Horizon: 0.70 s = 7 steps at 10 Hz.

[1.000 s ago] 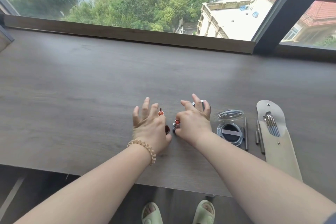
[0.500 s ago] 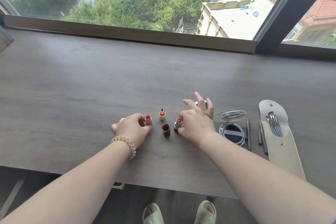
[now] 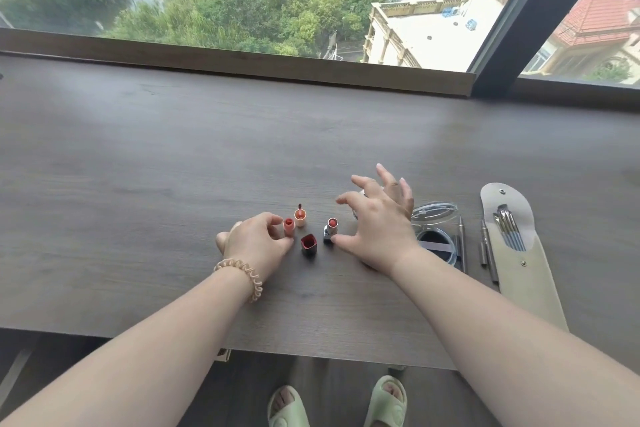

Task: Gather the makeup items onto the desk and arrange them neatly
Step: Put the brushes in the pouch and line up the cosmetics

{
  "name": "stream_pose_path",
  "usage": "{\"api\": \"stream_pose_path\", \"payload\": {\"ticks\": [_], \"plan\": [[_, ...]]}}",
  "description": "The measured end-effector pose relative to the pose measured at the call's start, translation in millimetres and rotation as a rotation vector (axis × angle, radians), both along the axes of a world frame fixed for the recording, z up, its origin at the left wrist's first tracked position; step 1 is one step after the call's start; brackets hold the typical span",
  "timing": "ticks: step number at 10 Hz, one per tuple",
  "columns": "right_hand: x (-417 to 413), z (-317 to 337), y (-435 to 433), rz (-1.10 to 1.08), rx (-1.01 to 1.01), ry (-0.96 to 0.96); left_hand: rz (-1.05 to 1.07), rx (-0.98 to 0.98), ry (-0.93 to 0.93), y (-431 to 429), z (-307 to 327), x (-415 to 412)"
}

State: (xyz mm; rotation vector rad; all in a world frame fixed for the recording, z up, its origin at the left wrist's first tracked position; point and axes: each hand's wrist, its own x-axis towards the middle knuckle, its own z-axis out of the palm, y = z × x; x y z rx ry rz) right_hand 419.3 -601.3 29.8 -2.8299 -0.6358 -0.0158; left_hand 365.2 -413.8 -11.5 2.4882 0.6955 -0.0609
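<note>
Dark wood-grain desk (image 3: 138, 166) beneath a wide window (image 3: 519, 21), daylight over trees (image 3: 242, 10) and red-tiled rooftops (image 3: 595, 17) outside.

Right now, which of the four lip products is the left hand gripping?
The pink round tube, leftmost of the cluster, pinched by the left hand; the other three stand outside its fingers.

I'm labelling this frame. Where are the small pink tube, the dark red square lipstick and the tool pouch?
small pink tube (image 3: 288, 224): head view, on its round top.
dark red square lipstick (image 3: 308, 241): head view, on its red top face.
tool pouch (image 3: 530, 291): head view, on its bare lower flap.
</note>
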Motion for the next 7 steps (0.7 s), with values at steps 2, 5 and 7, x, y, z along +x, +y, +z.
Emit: {"api": "stream_pose_path", "payload": {"ticks": [2,5,7], "plan": [[-28,-1,-50,-0.182,0.318,-0.125,-0.004,-0.061,-0.115,8,29,-8],[-57,35,-117,-0.382,0.479,-0.239,0.064,-0.041,-0.298,-8,77,-28],[-83,187,-178,-0.110,1.082,-0.393,0.075,0.013,-0.485,-37,152,-53]]}}
